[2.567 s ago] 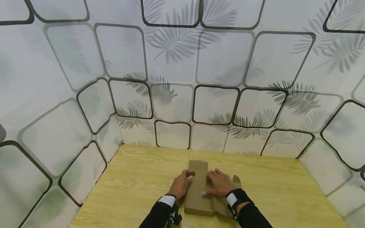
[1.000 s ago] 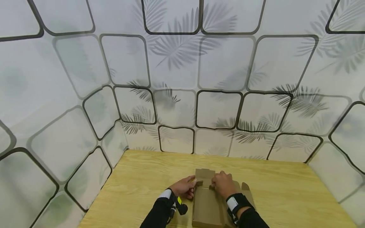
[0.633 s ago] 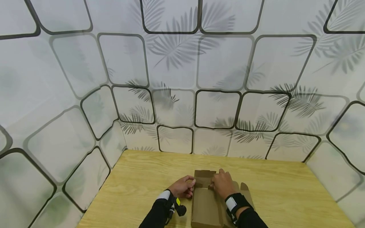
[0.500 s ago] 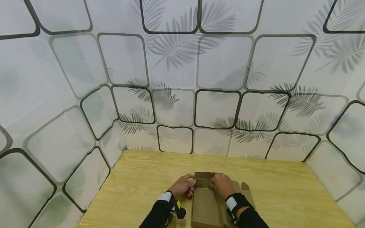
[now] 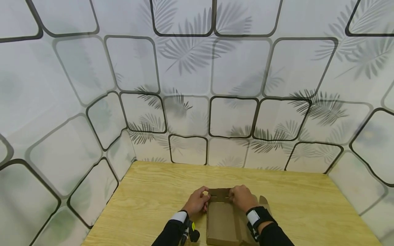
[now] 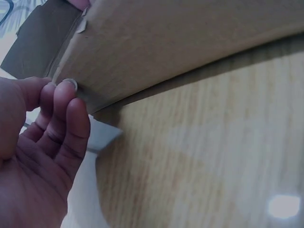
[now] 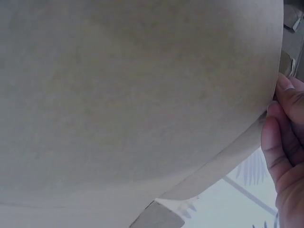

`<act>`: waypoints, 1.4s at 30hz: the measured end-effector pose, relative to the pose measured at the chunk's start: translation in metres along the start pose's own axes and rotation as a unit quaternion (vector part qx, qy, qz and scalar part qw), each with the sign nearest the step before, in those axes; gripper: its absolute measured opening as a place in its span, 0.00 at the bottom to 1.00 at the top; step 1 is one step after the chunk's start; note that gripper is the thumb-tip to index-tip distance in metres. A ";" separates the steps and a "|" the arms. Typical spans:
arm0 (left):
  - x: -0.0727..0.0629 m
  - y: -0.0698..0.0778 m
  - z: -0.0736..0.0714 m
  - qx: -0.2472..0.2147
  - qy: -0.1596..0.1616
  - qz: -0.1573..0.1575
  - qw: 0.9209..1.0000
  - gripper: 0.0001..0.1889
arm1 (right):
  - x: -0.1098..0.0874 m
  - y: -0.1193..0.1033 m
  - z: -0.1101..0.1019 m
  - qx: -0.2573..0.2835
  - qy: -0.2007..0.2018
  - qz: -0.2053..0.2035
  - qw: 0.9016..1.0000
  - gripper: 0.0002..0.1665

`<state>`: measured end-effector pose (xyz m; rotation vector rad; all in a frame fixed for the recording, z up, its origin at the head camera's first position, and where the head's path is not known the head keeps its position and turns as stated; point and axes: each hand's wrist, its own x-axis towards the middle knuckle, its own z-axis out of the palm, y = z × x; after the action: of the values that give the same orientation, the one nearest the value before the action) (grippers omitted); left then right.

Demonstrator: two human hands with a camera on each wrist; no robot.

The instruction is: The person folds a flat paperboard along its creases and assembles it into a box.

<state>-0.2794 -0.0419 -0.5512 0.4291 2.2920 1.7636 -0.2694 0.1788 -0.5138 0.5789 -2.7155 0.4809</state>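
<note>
- Pinching the far end of a cardboard box point(image 5: 221, 222), both hands work at its end flap point(image 5: 219, 194), which stands up across the end farthest from the person.
- The left hand point(image 5: 196, 202) is at the far left corner, thumb and fingers brought together at the cardboard edge; the left wrist view shows their tips meeting there, with the palm outside the box.
- The right hand point(image 5: 242, 199) is at the far right corner, its fingers curled in; in the right wrist view thumb and fingertips pinch the edge of a cardboard panel point(image 7: 142, 95).
- The box lies flat on the wood-grain worktop point(image 5: 160, 184), its long shallow inside facing up between the two forearms, its near end running to the bottom of the head view.
- To the right of the box, more cardboard spreads out beneath the right wrist, with a rounded tab point(image 5: 263, 200) sticking up just beyond that hand.
- The right hand and its black wristband point(image 5: 261, 215) cover part of that side; in the right wrist view the panel fills most of the frame and hides what is behind it.
- A small black device point(image 5: 194, 235) hangs under the left wrist, just beside the box.
- Patterned walls point(image 5: 187, 68), with dark rounded outlines and grey leaves, rise behind and to the left of the worktop.
</note>
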 end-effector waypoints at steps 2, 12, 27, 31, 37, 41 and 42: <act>-0.001 0.000 0.001 0.009 0.010 0.008 1.000 0.10 | 0.000 0.003 0.001 0.014 0.001 0.017 1.000 0.12; -0.002 -0.005 0.005 0.069 0.044 0.065 0.995 0.12 | 0.001 0.003 -0.009 0.120 -0.084 0.113 0.983 0.18; -0.004 0.001 0.008 0.075 0.056 0.055 0.994 0.15 | 0.002 0.004 -0.018 0.140 -0.150 0.066 0.977 0.15; -0.004 -0.003 0.009 0.065 0.051 0.049 0.995 0.18 | 0.001 0.005 -0.008 0.114 -0.146 0.061 0.981 0.11; -0.004 -0.010 0.012 0.127 0.062 0.063 0.988 0.19 | 0.001 0.004 -0.001 0.095 -0.122 0.039 0.987 0.07; -0.005 -0.006 0.013 0.188 0.088 0.080 0.975 0.14 | 0.002 0.003 0.002 0.076 -0.104 0.021 0.991 0.09; -0.006 -0.003 0.013 0.195 0.092 0.082 0.973 0.12 | 0.002 0.003 0.003 0.070 -0.099 0.013 0.993 0.10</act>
<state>-0.2697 -0.0333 -0.5575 0.5556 2.8211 1.4675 -0.2735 0.1790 -0.5165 0.6610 -2.8963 0.6570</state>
